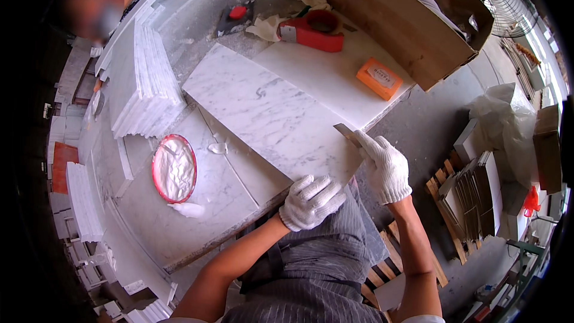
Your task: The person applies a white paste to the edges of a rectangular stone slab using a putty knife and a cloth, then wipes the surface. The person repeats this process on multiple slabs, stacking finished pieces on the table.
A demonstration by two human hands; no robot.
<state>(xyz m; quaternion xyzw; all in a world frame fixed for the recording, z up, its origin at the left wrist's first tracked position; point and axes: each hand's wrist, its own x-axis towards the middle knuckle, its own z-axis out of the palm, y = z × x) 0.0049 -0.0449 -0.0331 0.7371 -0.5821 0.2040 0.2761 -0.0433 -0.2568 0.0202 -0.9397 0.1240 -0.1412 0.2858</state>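
A white marble tile with grey veins lies at a slant, its near end reaching past the table's edge. My left hand, in a white knit glove, is closed on the tile's near edge with its fingers bent over the rim. My right hand, gloved too, pinches a thin metal scraper blade over the tile's right corner. Whether the blade touches the surface I cannot tell. On the table to the left stands a red-rimmed oval bowl of white paste, with a white lump beside it.
A stack of marble tiles stands at the left. Beyond my tile lie a red tape dispenser, an orange box and an open cardboard box. Wooden pallets are on the floor at right. A person is far left.
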